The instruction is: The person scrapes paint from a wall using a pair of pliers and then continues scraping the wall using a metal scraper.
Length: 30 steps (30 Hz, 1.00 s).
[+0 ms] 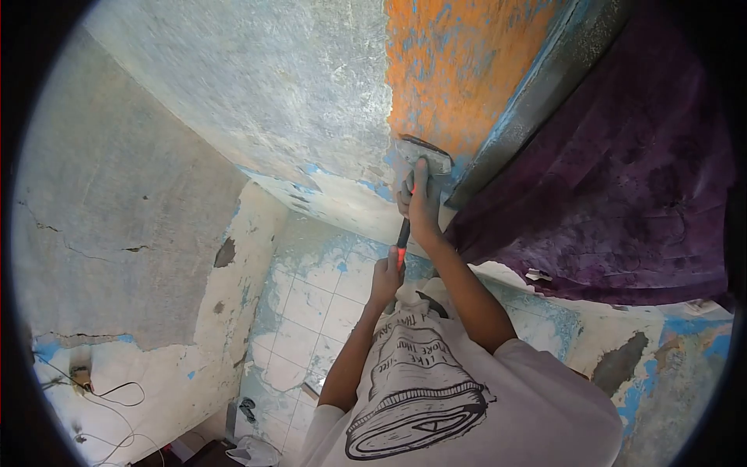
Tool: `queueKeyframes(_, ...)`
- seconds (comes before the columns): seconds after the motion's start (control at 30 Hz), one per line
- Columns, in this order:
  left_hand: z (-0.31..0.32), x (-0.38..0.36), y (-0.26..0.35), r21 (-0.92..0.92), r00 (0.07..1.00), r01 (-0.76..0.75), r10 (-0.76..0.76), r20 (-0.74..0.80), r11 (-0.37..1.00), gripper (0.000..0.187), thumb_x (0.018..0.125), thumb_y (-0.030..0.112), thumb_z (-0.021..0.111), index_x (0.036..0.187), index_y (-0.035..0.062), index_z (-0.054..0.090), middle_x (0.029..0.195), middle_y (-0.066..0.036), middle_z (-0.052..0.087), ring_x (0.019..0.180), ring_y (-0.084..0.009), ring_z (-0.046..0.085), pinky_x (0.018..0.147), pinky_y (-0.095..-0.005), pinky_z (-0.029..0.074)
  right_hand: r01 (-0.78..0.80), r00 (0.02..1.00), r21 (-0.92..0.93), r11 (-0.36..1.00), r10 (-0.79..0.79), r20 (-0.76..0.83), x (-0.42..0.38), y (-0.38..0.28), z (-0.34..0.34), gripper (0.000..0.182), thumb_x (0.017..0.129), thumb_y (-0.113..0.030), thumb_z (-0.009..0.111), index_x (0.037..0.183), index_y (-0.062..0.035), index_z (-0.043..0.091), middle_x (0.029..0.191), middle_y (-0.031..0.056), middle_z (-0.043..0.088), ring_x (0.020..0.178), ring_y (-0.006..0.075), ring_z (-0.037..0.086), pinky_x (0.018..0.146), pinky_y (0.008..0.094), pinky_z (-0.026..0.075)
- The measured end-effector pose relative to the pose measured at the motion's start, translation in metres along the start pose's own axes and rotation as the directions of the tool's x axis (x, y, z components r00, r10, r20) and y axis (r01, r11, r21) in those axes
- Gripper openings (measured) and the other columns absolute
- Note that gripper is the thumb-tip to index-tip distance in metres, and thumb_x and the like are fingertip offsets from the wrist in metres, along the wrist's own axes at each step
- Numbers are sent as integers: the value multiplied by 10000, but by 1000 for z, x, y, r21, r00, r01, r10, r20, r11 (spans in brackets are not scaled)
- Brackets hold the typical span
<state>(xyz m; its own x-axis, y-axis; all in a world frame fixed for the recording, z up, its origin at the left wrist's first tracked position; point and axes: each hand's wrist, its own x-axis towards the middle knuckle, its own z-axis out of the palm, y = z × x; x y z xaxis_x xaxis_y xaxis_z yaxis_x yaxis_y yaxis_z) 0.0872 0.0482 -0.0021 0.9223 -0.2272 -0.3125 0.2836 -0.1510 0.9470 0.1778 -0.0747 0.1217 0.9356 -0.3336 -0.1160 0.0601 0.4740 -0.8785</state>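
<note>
A long-handled wall scraper [426,156] lies with its wide grey blade against the wall, at the lower edge of an orange painted patch [459,70]. Its handle is black and orange-red and runs down toward my body. My right hand [420,204] grips it high up, just below the blade, with a finger stretched along the blade's back. Lower down, my left hand [387,278] is closed around the end of the handle. Left of the orange patch the wall [296,78] is bare, whitish grey. Blue paint flecks show around the blade.
A dark purple curtain [607,171] hangs at the right beside a grey frame [537,86]. White floor tiles [307,303] are strewn with paint scrapings. Loose cables [117,405] hang at the lower left wall, near a plastic bag [253,451] on the floor.
</note>
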Motion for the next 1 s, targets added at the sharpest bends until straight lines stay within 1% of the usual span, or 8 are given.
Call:
queueKeyframes(0.13,-1,2,-29,-41,992,125,-123,38,991,715,1029,560,346,576,29,501,498,-24,419,449,-142,412,462,-317,334,-27,999,-58,998,26,-33,1,32,-14,589,997,-577,454,613,-150,324,507,-61,278,379,63,270,371,257,187)
queueKeyframes(0.33,6,0,5,-15,1000,-5,5,-26,1000,727,1016,593,348,576,33,497,498,-16,411,444,-138,403,458,-310,329,-28,999,1,1000,28,27,5,3,-6,592,978,-609,467,634,-145,338,504,-52,288,379,62,286,366,261,182)
queueKeyframes(0.47,4,2,-16,-138,988,151,-146,49,979,718,1018,584,358,573,36,493,496,-12,409,446,-135,403,458,-311,327,-39,999,-22,999,39,13,1,24,-17,581,979,-605,470,652,-140,349,504,-45,299,375,67,283,362,256,181)
queueKeyframes(0.63,1,-3,3,-52,997,74,-74,5,996,704,1020,578,364,580,45,501,502,-8,416,443,-131,404,457,-311,330,27,998,17,999,-27,55,3,5,-9,581,982,-600,468,644,-143,348,500,-39,298,368,78,279,364,269,193)
queueKeyframes(0.8,3,4,-14,-96,995,92,-88,41,991,720,1013,592,367,590,28,512,495,-21,423,435,-136,402,463,-318,336,-8,999,3,1000,8,47,1,14,-15,588,972,-611,478,635,-148,346,503,-39,294,367,81,267,363,275,192)
queueKeyframes(0.87,-1,-5,-26,-132,972,231,-222,77,964,734,1012,595,365,578,19,502,495,-25,416,450,-145,402,471,-326,343,-98,994,35,995,99,-35,-3,39,-25,592,968,-618,479,632,-153,333,505,-44,280,364,80,249,365,271,174)
queueKeyframes(0.93,-3,-4,-31,24,989,146,-146,7,989,744,1018,584,362,565,10,504,504,-31,432,467,-156,414,484,-333,354,-121,993,56,991,120,23,1,39,-27,553,976,-607,472,681,-161,332,496,-42,256,352,72,223,353,269,163)
queueKeyframes(1.0,-10,-7,-33,19,984,175,-175,22,984,748,1027,558,362,568,-12,520,508,-63,455,480,-178,437,496,-351,367,-161,987,108,981,160,17,-4,36,-24,556,972,-616,472,678,-165,332,487,-47,249,348,70,211,353,267,159)
